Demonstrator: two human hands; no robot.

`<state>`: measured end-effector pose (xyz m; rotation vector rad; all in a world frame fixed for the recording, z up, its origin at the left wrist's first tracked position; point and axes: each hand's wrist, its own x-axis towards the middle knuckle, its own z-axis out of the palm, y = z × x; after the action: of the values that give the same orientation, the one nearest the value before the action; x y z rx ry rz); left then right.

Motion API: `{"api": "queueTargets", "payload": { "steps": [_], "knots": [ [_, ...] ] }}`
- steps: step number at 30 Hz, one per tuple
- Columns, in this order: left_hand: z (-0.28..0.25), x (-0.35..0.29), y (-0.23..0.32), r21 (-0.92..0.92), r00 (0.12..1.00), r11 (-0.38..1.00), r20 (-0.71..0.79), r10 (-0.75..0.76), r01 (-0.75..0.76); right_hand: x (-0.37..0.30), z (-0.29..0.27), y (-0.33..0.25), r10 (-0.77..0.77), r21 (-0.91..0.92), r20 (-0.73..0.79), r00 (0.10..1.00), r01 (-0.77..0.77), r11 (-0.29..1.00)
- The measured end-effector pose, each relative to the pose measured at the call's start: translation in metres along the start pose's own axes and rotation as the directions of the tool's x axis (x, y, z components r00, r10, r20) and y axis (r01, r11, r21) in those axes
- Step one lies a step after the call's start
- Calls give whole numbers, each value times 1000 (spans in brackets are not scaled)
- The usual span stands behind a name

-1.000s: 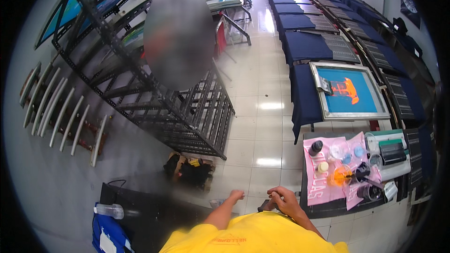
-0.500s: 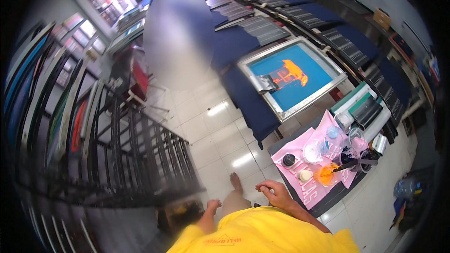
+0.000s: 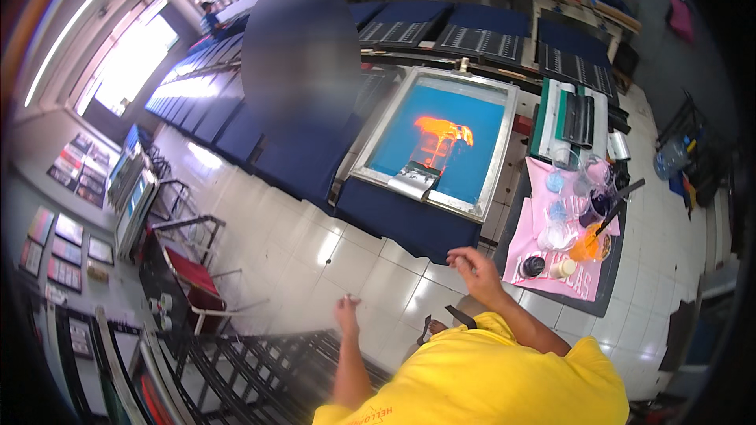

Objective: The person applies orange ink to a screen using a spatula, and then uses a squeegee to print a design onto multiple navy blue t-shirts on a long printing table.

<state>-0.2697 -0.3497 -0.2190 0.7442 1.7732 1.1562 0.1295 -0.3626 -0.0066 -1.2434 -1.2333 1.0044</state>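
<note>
the left hand (image 3: pixel 346 311) and the right hand (image 3: pixel 475 270) are well apart from each other, and i see nothing held in either one. the right hand has its fingers loosely bent; the left hand is too small and blurred, so i cannot tell how tightly its fingers are folded. the framed screen (image 3: pixel 502 142) lies ahead of both hands, with its near edge above the dark blue cloth (image 3: pixel 409 219). the right hand is near the hanging edge of this cloth, but whether it touches i cannot tell.

on the blue mesh (image 3: pixel 483 114) there is wet-looking orange ink (image 3: pixel 445 130), and the squeegee (image 3: pixel 415 179) rests at its near end, partly over the rim. in my judgement, good work here asks first for clean, dry fingers and a firm grip at the back of the squeegee, away from the ink. it seems wise to press evenly along the whole blade, because a tilted push could leave uneven colour. the frame should rather be kept flat and steady, since a small shift may smear the ink on the cloth below.

on the table (image 3: pixel 594 307) at the right, the orange cup (image 3: pixel 584 247) has a dark stick (image 3: pixel 622 201) leaning out of it. i would keep the right elbow and sleeve clear of this stick, because a light knock could perhaps tip the cup.
</note>
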Motion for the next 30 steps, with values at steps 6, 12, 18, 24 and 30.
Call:
{"api": "queueTargets", "payload": {
  "steps": [6,12,18,24,30],
  "knots": [
    [54,95,153,-227,931,932,169,324,-283,47,-15,29,-57,-216,-412,909,-36,976],
    [130,145,251,-165,812,883,347,469,-439,86,-23,73,-219,-481,-613,759,-139,865],
    [198,203,283,116,716,815,557,420,-568,111,-27,103,-39,-435,-726,687,-415,799],
    [247,246,279,296,557,507,660,503,-809,129,-34,115,-1,-366,-749,662,-413,834],
    [259,271,270,223,588,623,657,471,-750,148,-39,132,2,-314,-807,590,-432,845]
  ]
}}
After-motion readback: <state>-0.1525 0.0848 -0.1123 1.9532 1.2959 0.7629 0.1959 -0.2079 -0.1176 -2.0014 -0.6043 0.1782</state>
